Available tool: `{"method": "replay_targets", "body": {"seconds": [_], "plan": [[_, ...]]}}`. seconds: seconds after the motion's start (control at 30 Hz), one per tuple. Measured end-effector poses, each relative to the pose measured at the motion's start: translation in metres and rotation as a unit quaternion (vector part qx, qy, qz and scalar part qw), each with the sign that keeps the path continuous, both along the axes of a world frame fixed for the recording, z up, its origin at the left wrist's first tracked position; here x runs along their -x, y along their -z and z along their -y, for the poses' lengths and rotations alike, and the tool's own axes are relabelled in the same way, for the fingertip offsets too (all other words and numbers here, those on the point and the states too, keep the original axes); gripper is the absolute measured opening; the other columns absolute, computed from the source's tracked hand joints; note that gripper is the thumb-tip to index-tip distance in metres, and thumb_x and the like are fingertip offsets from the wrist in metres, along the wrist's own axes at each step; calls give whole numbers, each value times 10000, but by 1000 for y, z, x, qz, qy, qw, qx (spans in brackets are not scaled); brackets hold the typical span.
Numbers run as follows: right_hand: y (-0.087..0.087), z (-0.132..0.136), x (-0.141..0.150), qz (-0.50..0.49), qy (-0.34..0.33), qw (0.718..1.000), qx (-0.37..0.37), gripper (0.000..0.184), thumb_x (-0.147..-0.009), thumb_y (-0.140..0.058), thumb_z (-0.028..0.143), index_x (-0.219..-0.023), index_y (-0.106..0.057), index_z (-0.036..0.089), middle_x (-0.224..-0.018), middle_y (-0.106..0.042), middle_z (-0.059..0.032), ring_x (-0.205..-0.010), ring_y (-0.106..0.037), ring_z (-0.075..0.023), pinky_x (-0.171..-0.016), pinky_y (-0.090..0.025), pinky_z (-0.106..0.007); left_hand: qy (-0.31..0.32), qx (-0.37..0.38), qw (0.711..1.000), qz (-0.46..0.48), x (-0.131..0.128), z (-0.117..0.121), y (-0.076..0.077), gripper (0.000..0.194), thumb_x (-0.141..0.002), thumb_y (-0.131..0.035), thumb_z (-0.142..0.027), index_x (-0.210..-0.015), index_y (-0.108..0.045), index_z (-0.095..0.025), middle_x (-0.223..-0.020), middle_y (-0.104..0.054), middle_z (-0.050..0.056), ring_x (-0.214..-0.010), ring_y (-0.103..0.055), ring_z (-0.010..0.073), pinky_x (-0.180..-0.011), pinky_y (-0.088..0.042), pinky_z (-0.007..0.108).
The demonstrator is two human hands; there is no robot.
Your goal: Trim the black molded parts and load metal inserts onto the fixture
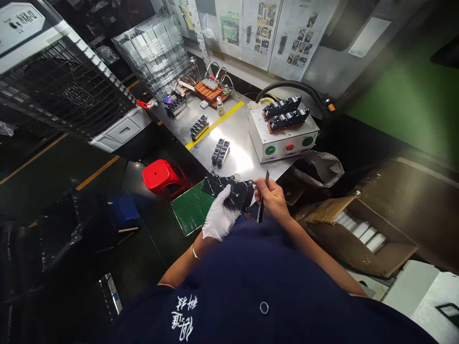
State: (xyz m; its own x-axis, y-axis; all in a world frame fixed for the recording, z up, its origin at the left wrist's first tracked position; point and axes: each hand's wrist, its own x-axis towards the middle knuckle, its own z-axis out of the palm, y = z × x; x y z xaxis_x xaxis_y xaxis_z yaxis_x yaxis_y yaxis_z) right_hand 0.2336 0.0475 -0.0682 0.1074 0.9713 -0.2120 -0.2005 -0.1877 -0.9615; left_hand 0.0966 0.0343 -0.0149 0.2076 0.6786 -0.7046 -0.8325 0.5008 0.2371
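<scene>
A flat black part with bright round spots (242, 195) is held in front of the dark blue shirt (229, 267), at the near edge of the shiny metal tabletop (238, 136). It is gripped from the near side by the white-gloved left hand (220, 215), whose thumb is laid over the upper face; the fingers underneath are hidden. A slim dark flat strip-like tool (260, 212) is held tilted in the bare right hand (274, 199), whose fingers are curled closed around it; the thumb and forefinger are brought close to the right end of the part, though contact cannot be made out. The step in hand is judged to be close handwork along that right end; whether the tool is being used on it or merely kept in the palm cannot be told. For the next move, a firm left grip and careful placing of the right fingertips seem to be called for, with the tool's ends kept clear of the glove. Farther off, a ribbed black block with pale sides (220, 153) is set to the right of the yellow tape line (217, 125), and two long black assemblies (287, 114) are rested on the white metal control box with coloured buttons (258, 136).
</scene>
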Motion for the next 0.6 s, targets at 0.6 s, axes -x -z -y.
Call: {"method": "replay_targets", "body": {"seconds": [0.6], "plan": [[1,2,-8,135,4,957,-258,220,-862,-626,420,-766,-629,223,-728,-601,-10,-690,-556,-147,-638,-463,-295,21,29,999,28,2,-3,-9,194,-938,-523,-197,-932,-675,-77,-867,-757,103,-771,-730,178,-729,-604,290]]}}
